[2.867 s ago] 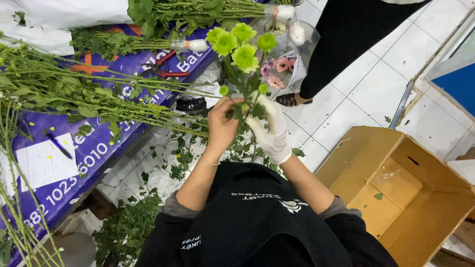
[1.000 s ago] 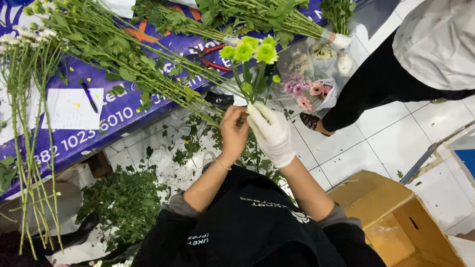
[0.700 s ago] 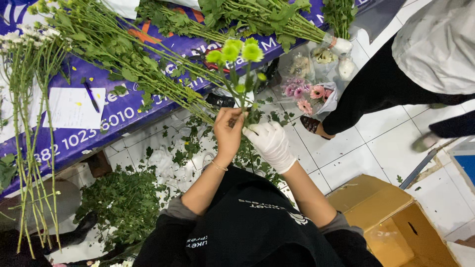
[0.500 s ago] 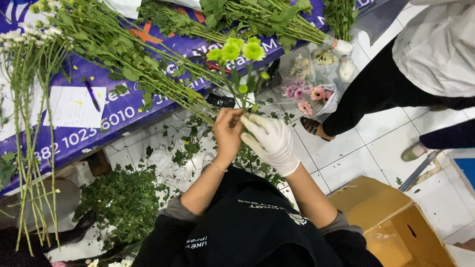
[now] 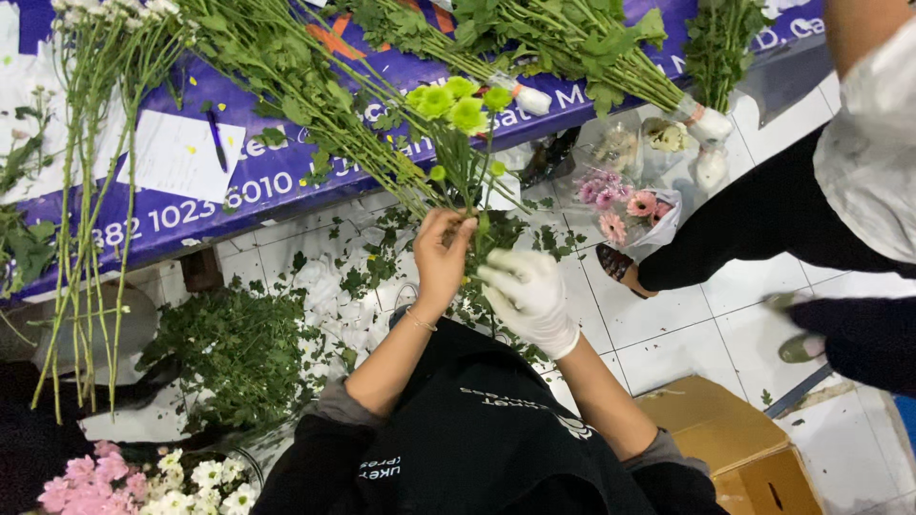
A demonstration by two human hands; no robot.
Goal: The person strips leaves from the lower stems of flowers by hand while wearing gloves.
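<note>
Holding 4 green blooms (image 5: pixel 456 100), left hand (image 5: pixel 441 256).

The bunch of green button flowers (image 5: pixel 456 100) stands nearly upright, its round lime-green heads clustered at the top just in front of the counter edge, with one small bud lower on the left. Its thin green stems (image 5: pixel 469 176) run down and gather where the bare left hand (image 5: pixel 441 257) clasps them, leaves (image 5: pixel 496 234) spreading just beside the gloved right hand (image 5: pixel 527 298).

Black apron (image 5: pixel 477 429) with small white print over grey sleeves — white glove (image 5: pixel 530 298) right, thin bracelet (image 5: pixel 418 321) left.
</note>
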